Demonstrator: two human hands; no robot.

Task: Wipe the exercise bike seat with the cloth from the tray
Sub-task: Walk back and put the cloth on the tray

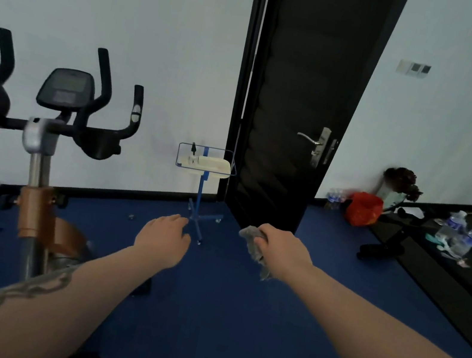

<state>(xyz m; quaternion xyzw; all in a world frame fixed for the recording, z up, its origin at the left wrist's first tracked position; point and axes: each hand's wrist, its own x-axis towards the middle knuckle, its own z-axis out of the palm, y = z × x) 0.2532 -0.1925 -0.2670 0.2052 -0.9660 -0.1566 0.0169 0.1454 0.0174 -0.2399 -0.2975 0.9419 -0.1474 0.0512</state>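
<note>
My right hand (pixel 281 251) is closed around a crumpled grey cloth (pixel 254 245), held out over the blue floor. My left hand (pixel 164 237) is stretched forward beside it, empty, with fingers loosely curled downward. The white tray (pixel 209 164) sits on a blue wheeled stand (pixel 198 204) by the wall ahead, beyond both hands. The exercise bike (pixel 47 130) stands to my left, showing black handlebars, a console and a copper-coloured frame. Its seat is not in view; only an orange-black edge shows at the bottom left corner.
A black door (pixel 300 95) with a silver handle stands ajar behind the tray stand. At the right lie a red bag (pixel 363 209), several water bottles (pixel 458 232) and black equipment on a dark mat. Open blue floor lies ahead of me.
</note>
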